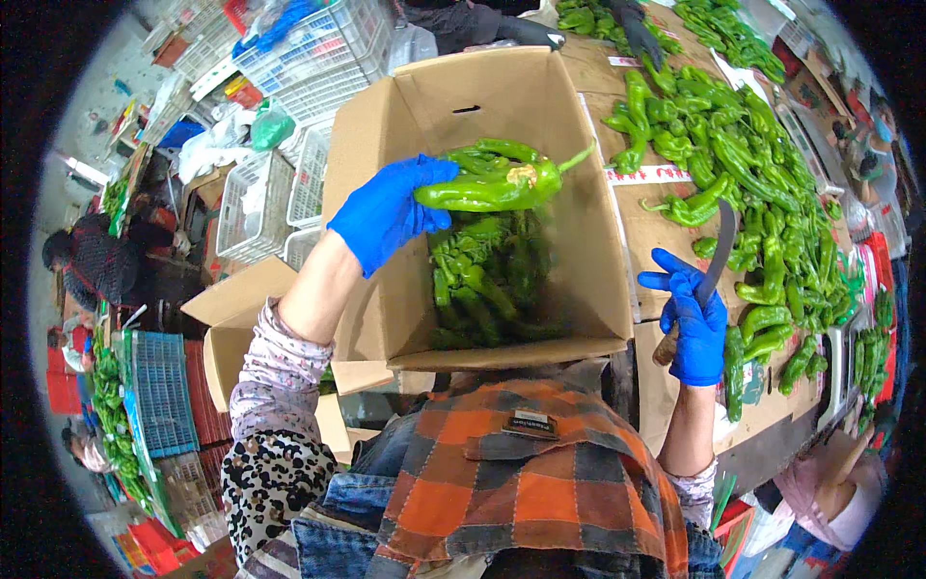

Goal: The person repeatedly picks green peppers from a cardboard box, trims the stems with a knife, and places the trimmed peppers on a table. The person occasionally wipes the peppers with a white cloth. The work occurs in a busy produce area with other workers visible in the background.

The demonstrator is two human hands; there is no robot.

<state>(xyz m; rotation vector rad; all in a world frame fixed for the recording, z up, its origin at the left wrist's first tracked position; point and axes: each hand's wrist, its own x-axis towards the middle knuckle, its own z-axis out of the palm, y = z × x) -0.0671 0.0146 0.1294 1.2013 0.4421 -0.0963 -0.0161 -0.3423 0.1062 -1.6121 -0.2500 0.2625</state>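
Note:
My left hand [394, 210], in a blue glove, grips a few long green peppers [485, 192] above an open cardboard box [600, 289]. The front pepper has a pale brown blemish near its stem. Deeper in the box lie many more green peppers [485, 282], partly in shadow. To the right, my blue-gloved right hand [691, 326] is closed around a knife [722, 250] with a dark curved blade that points up. Its brownish handle end shows below the fingers, and the rest is hidden. A spread of loose green peppers [767, 188] lies just beyond the knife.
The loose peppers rest on a cardboard-covered table [651, 217]. At the top, another person's dark-gloved hand [640, 36] reaches among peppers. White plastic crates [253, 206] stand left of the box, and stacked crates [325, 58] rise behind. Other people are at the far left and right.

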